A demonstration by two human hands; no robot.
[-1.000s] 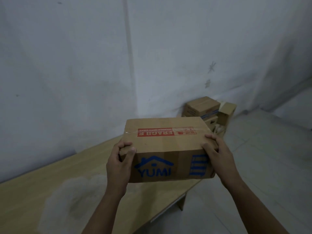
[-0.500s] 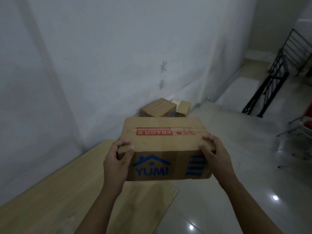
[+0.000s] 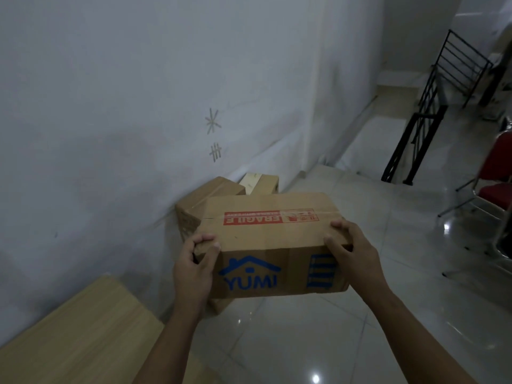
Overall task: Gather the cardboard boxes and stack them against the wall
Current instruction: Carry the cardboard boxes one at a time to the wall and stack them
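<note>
I hold a brown cardboard box (image 3: 273, 234) in front of me, with a blue YUMI house logo on its near side and red FRAGILE tape on top. My left hand (image 3: 195, 268) grips its near left corner, fingers curled over the top edge. My right hand (image 3: 352, 252) grips the near right corner the same way. Just beyond the held box, a pile of cardboard boxes (image 3: 213, 194) stands on the floor against the white wall (image 3: 138, 106), partly hidden by the held box. A smaller box (image 3: 263, 184) sits behind the pile.
A light wooden table (image 3: 83, 333) runs along the wall at lower left. Glossy tiled floor (image 3: 360, 314) spreads to the right. A black metal railing (image 3: 415, 142) stands at upper right, with a red chair (image 3: 496, 173) at the right edge.
I have moved forward past the table's end with the box; the pile by the wall is now much closer and right behind the held box. Both hands keep the same grip.
</note>
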